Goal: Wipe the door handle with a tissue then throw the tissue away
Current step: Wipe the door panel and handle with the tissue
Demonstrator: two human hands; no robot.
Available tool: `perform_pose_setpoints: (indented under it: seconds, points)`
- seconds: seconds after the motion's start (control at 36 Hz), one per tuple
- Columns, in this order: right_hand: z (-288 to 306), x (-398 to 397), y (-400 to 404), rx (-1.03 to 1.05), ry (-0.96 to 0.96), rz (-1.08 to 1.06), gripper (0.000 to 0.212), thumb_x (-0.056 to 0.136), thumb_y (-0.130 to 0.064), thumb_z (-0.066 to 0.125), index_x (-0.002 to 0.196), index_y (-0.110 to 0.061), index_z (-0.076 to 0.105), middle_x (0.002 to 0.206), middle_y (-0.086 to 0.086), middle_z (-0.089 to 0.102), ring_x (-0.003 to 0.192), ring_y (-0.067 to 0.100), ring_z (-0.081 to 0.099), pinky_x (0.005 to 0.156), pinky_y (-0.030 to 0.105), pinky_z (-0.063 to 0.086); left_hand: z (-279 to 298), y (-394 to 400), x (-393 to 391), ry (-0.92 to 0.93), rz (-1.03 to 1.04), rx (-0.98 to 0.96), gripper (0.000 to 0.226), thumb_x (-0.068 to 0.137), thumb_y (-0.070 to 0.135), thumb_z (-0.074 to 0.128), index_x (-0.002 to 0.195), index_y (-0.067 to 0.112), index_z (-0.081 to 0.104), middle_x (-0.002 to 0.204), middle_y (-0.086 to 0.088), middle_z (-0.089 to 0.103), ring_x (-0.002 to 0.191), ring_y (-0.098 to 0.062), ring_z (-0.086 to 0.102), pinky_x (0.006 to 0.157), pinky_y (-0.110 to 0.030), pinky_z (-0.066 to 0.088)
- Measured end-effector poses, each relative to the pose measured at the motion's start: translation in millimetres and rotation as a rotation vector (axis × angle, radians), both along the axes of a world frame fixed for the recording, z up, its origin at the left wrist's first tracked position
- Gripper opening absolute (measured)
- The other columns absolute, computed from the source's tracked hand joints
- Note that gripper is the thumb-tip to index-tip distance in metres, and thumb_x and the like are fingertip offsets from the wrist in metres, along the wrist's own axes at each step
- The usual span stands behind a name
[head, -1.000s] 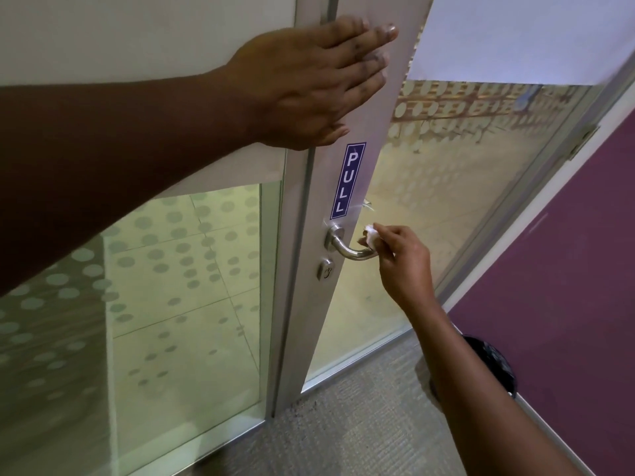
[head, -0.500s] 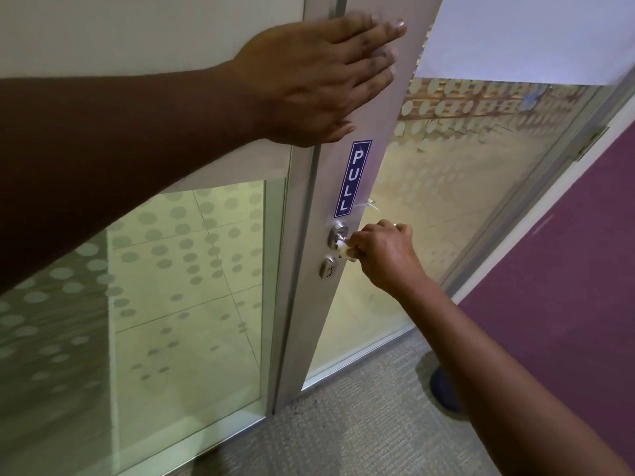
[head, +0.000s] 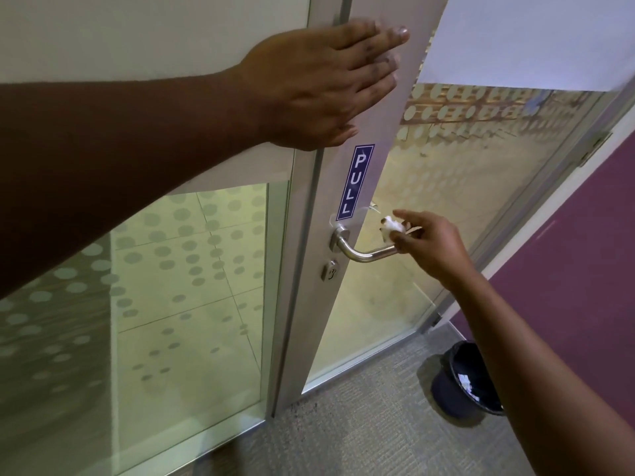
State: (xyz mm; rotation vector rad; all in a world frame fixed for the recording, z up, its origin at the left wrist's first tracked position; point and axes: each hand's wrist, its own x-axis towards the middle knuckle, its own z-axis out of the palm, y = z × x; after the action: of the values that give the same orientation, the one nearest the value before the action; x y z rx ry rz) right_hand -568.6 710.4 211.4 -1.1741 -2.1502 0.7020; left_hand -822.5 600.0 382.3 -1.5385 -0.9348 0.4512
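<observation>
The right hand (head: 434,250) pinches a crumpled white tissue (head: 392,228) at the tip of the curved metal door handle (head: 364,253) (brushed steel); the left hand (head: 319,87) lies flat, fingers spread, on the smooth door frame (head: 374,108).

A left hand (head: 319,87) lies flat on the door frame (head: 371,108), above a sign (head: 355,182). Below the sign, a door handle (head: 360,250) projects right toward a right hand (head: 433,243) pinching a tissue (head: 393,228). A bin (head: 464,383) stands on the floor, lower right.

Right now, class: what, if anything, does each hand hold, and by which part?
The right hand pinches a small crumpled white tissue at its fingertips. The left hand holds nothing, pressing flat on the grey door frame.
</observation>
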Motion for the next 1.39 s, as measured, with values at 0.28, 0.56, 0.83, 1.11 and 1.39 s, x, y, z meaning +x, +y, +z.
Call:
perform_pose_setpoints:
  seconds: [0.28, 0.56, 0.83, 1.11, 1.39]
  points:
    - [-15.8, -3.6, -6.3, 0.393, -0.432, 0.015, 0.029, 0.091, -0.020, 0.070, 0.120, -0.015, 0.070, 0.115, 0.007, 0.057, 0.085, 0.027, 0.063, 0.074, 0.033, 0.052, 1.6, -0.3, 0.1, -0.027, -0.006, -0.013, 0.074, 0.104, 0.043, -0.002, 0.158, -0.004, 0.012, 0.165, -0.026, 0.020, 0.157, -0.041, 0.013, 0.127, -0.046, 0.021]
    - [-10.2, 2.0, -11.8, 0.333, -0.487, 0.233, 0.036, 0.098, -0.009, 0.058, 0.134, -0.010, 0.060, 0.118, 0.010, 0.068, 0.105, 0.026, 0.064, 0.089, 0.036, 0.051, -0.5, 1.3, -0.1, -0.025, 0.003, -0.006, 0.072, 0.104, 0.042, -0.002, 0.158, -0.005, 0.012, 0.166, -0.026, 0.020, 0.157, -0.041, 0.013, 0.127, -0.047, 0.021]
    - [-37.4, -3.7, -21.2, 0.442, -0.170, -0.016, 0.013, 0.087, -0.019, 0.076, 0.097, -0.012, 0.080, 0.089, 0.006, 0.067, 0.083, 0.026, 0.070, 0.067, 0.029, 0.053, -1.2, 0.3, -1.6, 0.008, -0.003, 0.013, 0.072, 0.105, 0.042, -0.003, 0.158, -0.004, 0.014, 0.165, -0.026, 0.023, 0.156, -0.040, 0.015, 0.128, -0.045, 0.021]
    - [-43.7, 1.7, -18.5, 0.583, -0.331, 0.035, 0.023, 0.083, -0.013, 0.078, 0.106, -0.015, 0.078, 0.084, 0.007, 0.067, 0.077, 0.030, 0.054, 0.058, 0.032, 0.045, -1.0, 2.0, -2.0, -0.018, -0.026, -0.004, 0.071, 0.105, 0.040, -0.001, 0.157, -0.006, 0.014, 0.164, -0.027, 0.022, 0.156, -0.042, 0.014, 0.126, -0.047, 0.022]
    - [-41.8, -7.5, -15.7, 0.591, -0.344, 0.090, 0.016, 0.085, -0.021, 0.075, 0.100, -0.018, 0.079, 0.079, 0.002, 0.060, 0.076, 0.023, 0.049, 0.060, 0.039, 0.045, -1.0, 1.3, -0.7, -0.006, -0.028, 0.002, 0.070, 0.105, 0.039, -0.001, 0.157, -0.006, 0.014, 0.165, -0.027, 0.023, 0.156, -0.041, 0.015, 0.126, -0.047, 0.023]
